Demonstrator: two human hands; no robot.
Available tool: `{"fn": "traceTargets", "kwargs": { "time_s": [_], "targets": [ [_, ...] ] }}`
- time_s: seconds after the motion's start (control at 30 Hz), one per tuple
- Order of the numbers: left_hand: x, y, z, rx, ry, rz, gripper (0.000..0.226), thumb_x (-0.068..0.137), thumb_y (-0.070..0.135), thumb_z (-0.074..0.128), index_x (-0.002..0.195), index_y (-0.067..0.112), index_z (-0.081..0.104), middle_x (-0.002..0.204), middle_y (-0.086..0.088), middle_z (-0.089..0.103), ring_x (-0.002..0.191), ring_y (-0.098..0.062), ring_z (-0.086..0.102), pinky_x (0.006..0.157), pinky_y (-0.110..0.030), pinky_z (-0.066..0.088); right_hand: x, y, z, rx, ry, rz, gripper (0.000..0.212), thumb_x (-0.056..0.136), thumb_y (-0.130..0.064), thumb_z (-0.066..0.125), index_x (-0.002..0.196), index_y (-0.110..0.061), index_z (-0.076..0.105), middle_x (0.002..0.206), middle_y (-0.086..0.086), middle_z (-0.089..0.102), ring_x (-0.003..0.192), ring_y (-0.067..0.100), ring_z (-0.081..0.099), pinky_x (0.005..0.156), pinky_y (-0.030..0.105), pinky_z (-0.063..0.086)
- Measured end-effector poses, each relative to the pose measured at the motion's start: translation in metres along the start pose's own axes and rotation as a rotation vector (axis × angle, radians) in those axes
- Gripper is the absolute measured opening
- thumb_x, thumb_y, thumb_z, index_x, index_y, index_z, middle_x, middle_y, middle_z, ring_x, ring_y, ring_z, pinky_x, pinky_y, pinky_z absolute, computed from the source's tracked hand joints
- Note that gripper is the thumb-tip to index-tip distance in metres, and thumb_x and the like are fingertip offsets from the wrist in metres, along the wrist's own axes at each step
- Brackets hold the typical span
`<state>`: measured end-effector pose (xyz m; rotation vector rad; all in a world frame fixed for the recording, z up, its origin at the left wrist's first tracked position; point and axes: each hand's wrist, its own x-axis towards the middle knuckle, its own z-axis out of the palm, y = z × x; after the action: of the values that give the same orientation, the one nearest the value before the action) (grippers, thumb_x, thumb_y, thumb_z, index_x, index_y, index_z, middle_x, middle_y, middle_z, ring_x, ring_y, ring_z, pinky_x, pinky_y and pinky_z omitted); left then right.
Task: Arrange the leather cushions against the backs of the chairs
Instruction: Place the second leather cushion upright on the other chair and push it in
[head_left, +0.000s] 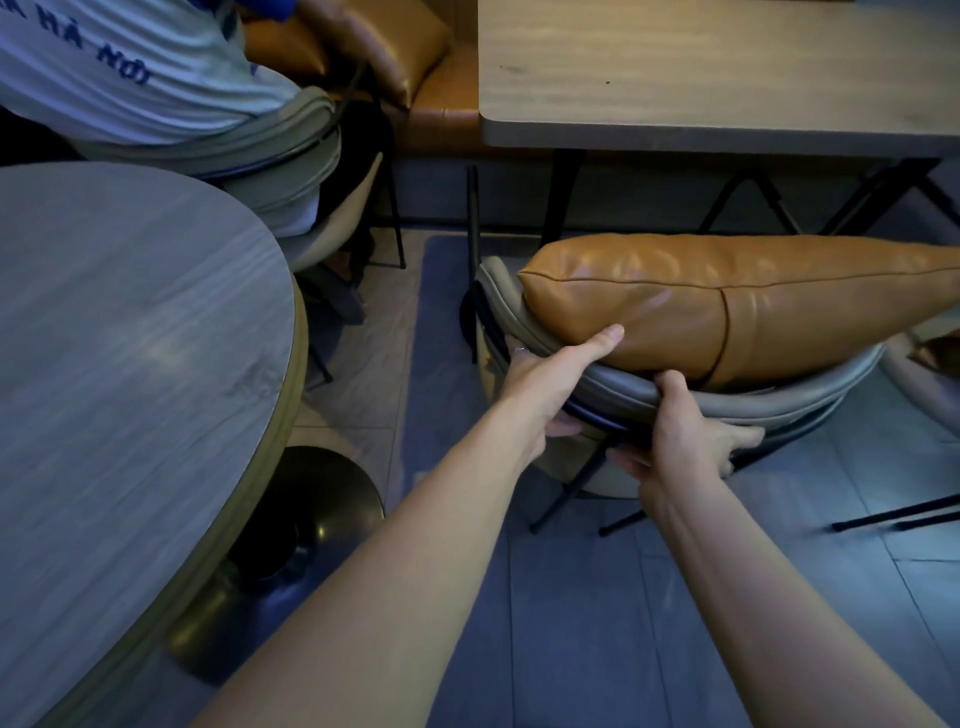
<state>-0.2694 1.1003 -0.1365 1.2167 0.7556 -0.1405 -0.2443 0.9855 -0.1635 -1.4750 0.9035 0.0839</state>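
1. Right of centre, a grey padded chair (810, 402) with a curved backrest stands on black metal legs, pushed toward a rectangular wooden table (717, 73).
2. Tan leather cushion (727, 306) lies along the inside of that chair's backrest, long edge up, its near seam touching the backrest top. Its right end runs out of frame.
3. Left hand (545, 379) clamps the backrest rim: thumb stretched on top and touching the cushion's lower left side, the other fingers curled under the rim. Closed around the backrest, not the cushion.
4. Right hand (691, 436) grips the same backrest further right: thumb hooked over the top edge beside the cushion's vertical seam, fingers spread along the outer underside. Also closed on the backrest.
5. Both bare forearms reach in from the bottom of the frame.
6. Round wooden table (130, 338) fills the left side, with a metal pedestal base (322, 499) below.
7. Top left, a seated person in a white shirt (130, 67) occupies a second grey chair (291, 156).
8. Second tan cushion (384, 47) rests on an orange bench seat (447, 88) behind the person, leaning, partly hidden.
9. Floor is grey tile (597, 623).
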Motion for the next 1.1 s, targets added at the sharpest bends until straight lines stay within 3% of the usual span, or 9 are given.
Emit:
{"fn": "traceTargets", "kwargs": {
  "time_s": [0.17, 0.47, 0.57, 0.7, 0.9, 1.03, 1.1],
  "targets": [
    [-0.002, 0.001, -0.001, 0.016, -0.021, 0.004, 0.101, 0.069, 0.052, 0.089, 0.149, 0.027, 0.034, 0.133, -0.003, 0.061, 0.115, -0.03, 0.065, 0.092, -0.054, 0.059, -0.007, -0.006, 0.001, 0.104, 0.019, 0.027, 0.099, 0.068, -0.031, 0.078, 0.152, -0.026, 0.027, 0.14, 0.02, 0.046, 0.105, 0.038, 0.064, 0.038, 0.031, 0.055],
    [-0.009, -0.008, -0.004, 0.019, -0.075, -0.037, 0.114, 0.066, 0.055, 0.089, 0.154, 0.026, 0.024, 0.133, -0.008, 0.061, 0.11, -0.033, 0.068, 0.089, -0.052, 0.06, -0.018, -0.01, -0.01, 0.164, -0.024, 0.08, 0.067, 0.081, -0.012, 0.073, 0.136, -0.019, 0.037, 0.136, 0.021, 0.052, 0.108, 0.039, 0.066, 0.057, 0.046, 0.059],
    [-0.01, -0.011, -0.004, 0.027, -0.083, -0.044, 0.107, 0.063, 0.057, 0.089, 0.149, 0.026, 0.032, 0.124, -0.005, 0.064, 0.106, -0.029, 0.069, 0.087, -0.049, 0.061, -0.022, -0.011, -0.014, 0.209, -0.04, 0.098, 0.048, 0.084, -0.009, 0.071, 0.117, -0.02, 0.038, 0.129, 0.017, 0.051, 0.092, 0.032, 0.067, 0.061, 0.046, 0.059],
    [-0.009, -0.014, -0.007, 0.035, -0.105, -0.043, 0.109, 0.06, 0.058, 0.089, 0.149, 0.027, 0.035, 0.126, -0.007, 0.065, 0.106, -0.03, 0.07, 0.087, -0.049, 0.062, -0.022, -0.007, -0.016, 0.226, -0.06, 0.149, 0.053, 0.086, -0.01, 0.07, 0.127, -0.016, 0.037, 0.138, 0.019, 0.051, 0.106, 0.037, 0.068, 0.076, 0.052, 0.062],
    [-0.003, -0.006, -0.002, 0.045, -0.11, -0.045, 0.105, 0.065, 0.056, 0.09, 0.149, 0.024, 0.035, 0.129, -0.01, 0.064, 0.107, -0.032, 0.07, 0.088, -0.051, 0.062, -0.02, -0.013, -0.012, 0.229, -0.022, 0.126, 0.056, 0.085, -0.012, 0.072, 0.125, -0.021, 0.034, 0.14, 0.021, 0.049, 0.11, 0.038, 0.066, 0.077, 0.053, 0.063],
    [0.0, -0.005, -0.002, 0.045, -0.104, -0.052, 0.098, 0.068, 0.055, 0.089, 0.144, 0.026, 0.035, 0.116, -0.006, 0.065, 0.102, -0.032, 0.071, 0.085, -0.05, 0.062, -0.011, -0.008, -0.007, 0.165, -0.129, 0.172, 0.068, 0.085, -0.024, 0.07, 0.145, -0.016, 0.039, 0.146, 0.02, 0.049, 0.123, 0.039, 0.06, 0.086, 0.054, 0.062],
    [0.001, -0.005, -0.002, 0.047, -0.101, -0.058, 0.095, 0.068, 0.056, 0.089, 0.14, 0.026, 0.036, 0.114, -0.005, 0.065, 0.103, -0.032, 0.07, 0.085, -0.049, 0.062, -0.01, -0.005, -0.006, 0.16, -0.111, 0.159, 0.075, 0.084, -0.026, 0.071, 0.149, -0.017, 0.036, 0.147, 0.019, 0.047, 0.122, 0.04, 0.06, 0.081, 0.051, 0.063]
  ]
}}
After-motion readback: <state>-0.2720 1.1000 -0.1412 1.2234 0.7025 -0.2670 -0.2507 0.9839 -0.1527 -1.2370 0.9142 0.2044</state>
